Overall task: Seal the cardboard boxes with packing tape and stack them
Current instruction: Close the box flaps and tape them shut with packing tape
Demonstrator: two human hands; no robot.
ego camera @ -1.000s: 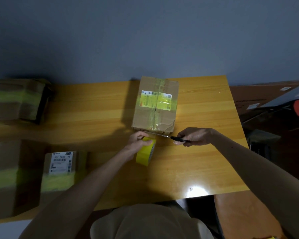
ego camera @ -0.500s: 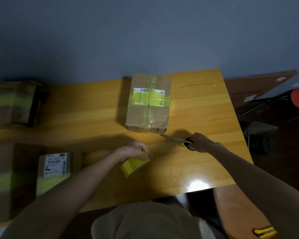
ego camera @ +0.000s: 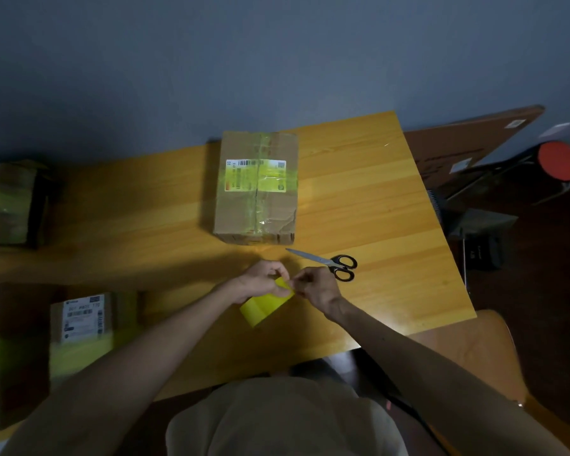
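The person's hands meet over the near middle of the yellow wooden counter (ego camera: 375, 209): the left hand (ego camera: 260, 279) curls round a roll of bright yellow packing tape (ego camera: 260, 309), held just above the surface, while the right hand (ego camera: 316, 286) pinches at the loose end of the tape on the roll's upper edge. Just beyond the right hand, a pair of steel scissors with black handles (ego camera: 329, 263) lies flat on the counter, blades pointing left. Behind it stands a brown cardboard box (ego camera: 255, 189) with a white printed label and shiny tape running along its top seam. At the left, a smaller labelled cardboard box (ego camera: 79, 327) and another taped box (ego camera: 7, 202) sit in shadow.
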